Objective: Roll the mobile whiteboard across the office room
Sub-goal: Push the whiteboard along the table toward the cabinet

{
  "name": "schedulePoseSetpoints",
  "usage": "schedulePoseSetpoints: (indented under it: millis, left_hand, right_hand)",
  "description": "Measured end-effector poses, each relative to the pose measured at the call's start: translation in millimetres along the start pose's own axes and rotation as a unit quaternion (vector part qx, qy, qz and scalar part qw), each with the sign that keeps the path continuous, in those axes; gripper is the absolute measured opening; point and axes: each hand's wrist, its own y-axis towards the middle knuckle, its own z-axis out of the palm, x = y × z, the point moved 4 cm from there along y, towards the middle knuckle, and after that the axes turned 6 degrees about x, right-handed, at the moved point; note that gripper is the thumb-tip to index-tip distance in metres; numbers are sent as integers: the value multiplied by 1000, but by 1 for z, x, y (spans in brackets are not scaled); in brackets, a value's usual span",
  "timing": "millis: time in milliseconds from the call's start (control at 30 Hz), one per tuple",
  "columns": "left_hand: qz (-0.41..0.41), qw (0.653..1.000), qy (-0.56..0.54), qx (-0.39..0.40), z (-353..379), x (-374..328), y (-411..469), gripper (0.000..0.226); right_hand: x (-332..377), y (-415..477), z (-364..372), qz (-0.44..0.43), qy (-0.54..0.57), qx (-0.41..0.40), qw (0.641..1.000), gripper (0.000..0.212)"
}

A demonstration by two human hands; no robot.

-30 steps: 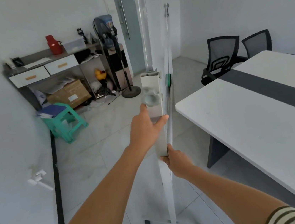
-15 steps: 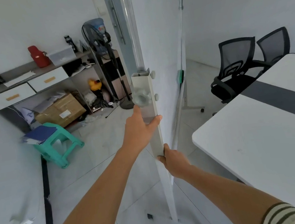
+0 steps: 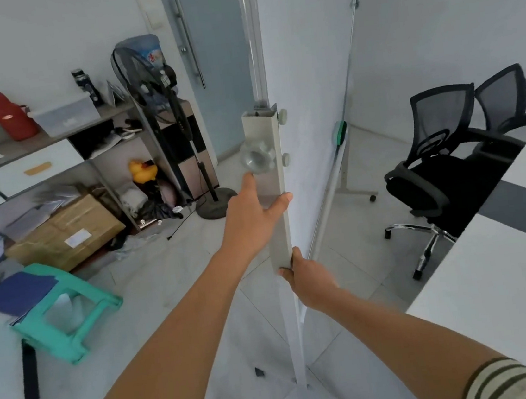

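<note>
The mobile whiteboard (image 3: 309, 71) stands edge-on in front of me, its white panel angled away to the right. Its near upright post (image 3: 264, 139) is a pale metal tube with a round clear knob (image 3: 257, 160) on its side. My left hand (image 3: 253, 210) wraps the post just below that knob, thumb toward the board. My right hand (image 3: 308, 280) grips the same post lower down, at the tube's bottom end. A green eraser (image 3: 341, 131) sits on the board's tray rail. The base foot and a caster show near the floor at the bottom.
A white-and-grey table (image 3: 505, 295) fills the right. Two black mesh chairs (image 3: 441, 177) stand beyond it. On the left are a teal stool (image 3: 69, 309), a cardboard box (image 3: 67, 236), shelving with clutter, and a standing fan (image 3: 154, 83). A frosted door (image 3: 214, 56) is behind.
The board has swung so more of its panel faces me, and the view shifted left to right across the room. Both hands keep the same hold on the post.
</note>
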Motion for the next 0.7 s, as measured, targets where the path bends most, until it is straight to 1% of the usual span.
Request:
schedulePoseSetpoints:
  millis: [267,500,633,700]
  left_hand:
    - [-1,999,8,43,-24,45,157,48]
    - [-1,999,-10,39,-29,82,289,47]
    - [-18,999,-14,26,-27,101,370,30]
    - [-30,999,-16,19,-25,109,411,27]
  right_hand:
    - [30,151,-42,46,11,-6,999,26]
    - [37,289,-73,33,11,-11,999,26]
    - [36,376,-98,14,6,-2,1000,25]
    - [36,416,-113,11,2,6,1000,28]
